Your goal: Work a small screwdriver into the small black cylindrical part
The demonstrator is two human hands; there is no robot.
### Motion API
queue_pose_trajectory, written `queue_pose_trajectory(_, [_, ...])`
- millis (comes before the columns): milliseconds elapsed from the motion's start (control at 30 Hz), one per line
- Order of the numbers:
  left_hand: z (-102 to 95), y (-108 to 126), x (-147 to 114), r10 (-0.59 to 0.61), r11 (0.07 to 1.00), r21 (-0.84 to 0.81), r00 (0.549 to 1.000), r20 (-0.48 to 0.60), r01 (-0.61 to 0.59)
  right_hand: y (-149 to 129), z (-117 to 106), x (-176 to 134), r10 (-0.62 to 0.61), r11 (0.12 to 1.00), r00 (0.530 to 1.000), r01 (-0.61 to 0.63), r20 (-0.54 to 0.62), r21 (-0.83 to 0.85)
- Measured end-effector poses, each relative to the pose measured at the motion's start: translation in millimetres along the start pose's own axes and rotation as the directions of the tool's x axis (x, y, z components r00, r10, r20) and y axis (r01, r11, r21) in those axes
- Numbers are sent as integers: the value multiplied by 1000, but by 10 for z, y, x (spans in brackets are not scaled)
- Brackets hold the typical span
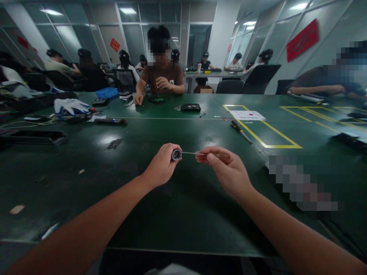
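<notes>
My left hand (163,165) is closed around a small dark cylindrical part (176,154), whose round open end with a metallic rim faces me. From the right, my right hand (229,168) grips a thin screwdriver (190,153) by its handle, which looks translucent and yellowish between the fingers. The slim metal shaft lies level and its tip meets the side of the cylindrical part; whether it sits in a screw is too small to tell. Both hands are above the green table (183,214), near its front edge.
A black-and-yellow screwdriver (241,131) lies beside yellow tape (282,146) and a paper sheet (248,115). White-and-blue gloves (70,107), a dark pen-like tool (110,121) and a blue tray (106,93) are at left. Across the table a co-worker (163,74) handles a green circuit board (157,100).
</notes>
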State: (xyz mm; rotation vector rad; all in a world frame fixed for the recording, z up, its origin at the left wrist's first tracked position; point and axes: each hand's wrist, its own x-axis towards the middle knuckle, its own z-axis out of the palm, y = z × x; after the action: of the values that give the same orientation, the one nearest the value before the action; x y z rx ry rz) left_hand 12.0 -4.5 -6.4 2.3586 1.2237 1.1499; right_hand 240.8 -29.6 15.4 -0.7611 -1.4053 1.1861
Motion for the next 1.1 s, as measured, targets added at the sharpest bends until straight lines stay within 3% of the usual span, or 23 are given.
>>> queue_pose_trajectory(133, [2,15,-3,-1,1000,4,1000,-6,1,-41,36,-101,-67,923,994,93,82,-374])
queue_pose_trajectory(333, [16,-16,6,20,1000,-2,1000,-22,-20,-72,39,-97,-183,761,963,267,199,-592])
queue_pose_trajectory(433, [25,-33,10,19,1000,-4,999,-29,-19,-91,41,-98,-209,719,947,318,244,-618])
queue_pose_trajectory(600, [22,-26,7,8,1000,5,1000,-23,-8,-93,41,-117,-195,756,965,263,176,-600])
queue_pose_trajectory(800, [8,3,8,7,1000,3,1000,-11,-7,-111,48,-113,-217,714,959,284,183,-640])
queue_pose_trajectory(1100, [-8,14,6,-7,1000,9,1000,-9,7,-42,44,-119,-124,834,984,173,128,-523])
